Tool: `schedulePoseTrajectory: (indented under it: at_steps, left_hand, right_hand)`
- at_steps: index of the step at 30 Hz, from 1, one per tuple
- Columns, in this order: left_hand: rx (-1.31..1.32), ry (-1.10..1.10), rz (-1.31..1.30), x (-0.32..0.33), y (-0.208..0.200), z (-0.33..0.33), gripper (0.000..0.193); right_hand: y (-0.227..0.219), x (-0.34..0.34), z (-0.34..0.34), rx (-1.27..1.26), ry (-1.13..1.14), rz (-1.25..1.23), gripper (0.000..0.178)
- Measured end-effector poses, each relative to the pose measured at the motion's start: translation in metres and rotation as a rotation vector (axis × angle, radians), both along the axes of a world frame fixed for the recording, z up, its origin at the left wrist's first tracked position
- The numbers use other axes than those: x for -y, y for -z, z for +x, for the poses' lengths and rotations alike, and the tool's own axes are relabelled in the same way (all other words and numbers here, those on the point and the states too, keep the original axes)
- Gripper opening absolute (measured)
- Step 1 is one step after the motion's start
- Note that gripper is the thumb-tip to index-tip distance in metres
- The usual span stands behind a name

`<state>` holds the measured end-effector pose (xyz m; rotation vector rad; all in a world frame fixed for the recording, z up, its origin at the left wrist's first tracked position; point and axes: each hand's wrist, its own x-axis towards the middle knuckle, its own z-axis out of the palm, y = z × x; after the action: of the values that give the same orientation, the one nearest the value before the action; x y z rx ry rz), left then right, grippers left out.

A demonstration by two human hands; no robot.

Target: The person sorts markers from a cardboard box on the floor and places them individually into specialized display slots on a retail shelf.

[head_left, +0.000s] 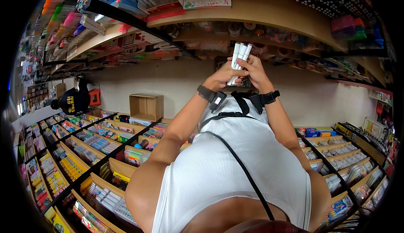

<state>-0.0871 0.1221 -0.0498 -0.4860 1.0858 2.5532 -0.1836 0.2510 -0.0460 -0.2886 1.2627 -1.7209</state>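
Observation:
Out in front of me, both hands meet around a small bunch of white markers [238, 60], which stand nearly upright with their capped ends pointing away. My left hand [226, 73] is closed round the lower part of the bunch. From the other side, my right hand [253, 70] grips the same markers, its thumb laid across them. Each wrist wears a black strap with a small device [217, 100] on it. The fingers behind the markers are partly hidden.
Ahead is a wooden shelf [269, 12] packed with pens and markers. Divided racks of stationery [101, 140] stand on the left, and more racks [341, 153] on the right. An open cardboard box [146, 106] rests by the wall. A person in dark clothing [75, 100] is at the far left.

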Motion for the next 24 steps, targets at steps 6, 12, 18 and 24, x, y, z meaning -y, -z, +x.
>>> schedulePoseTrajectory:
  at_steps: [6, 12, 18, 24]
  left_hand:
    - [-0.053, -0.011, -0.027, -0.002, 0.011, 0.001, 0.035]
    - [-0.076, -0.045, -0.010, -0.003, 0.007, 0.002, 0.037]
    - [-0.103, -0.061, -0.014, -0.003, 0.014, 0.004, 0.024]
    - [-0.058, -0.077, -0.016, -0.004, 0.014, 0.005, 0.035]
  right_hand:
    - [0.002, -0.002, 0.000, -0.001, 0.009, 0.007, 0.029]
    - [-0.015, 0.002, 0.006, -0.043, 0.028, 0.116, 0.031]
    - [-0.003, 0.001, 0.002, -0.026, 0.002, 0.160, 0.031]
    - [0.001, 0.003, 0.001, -0.012, 0.003, 0.169, 0.031]
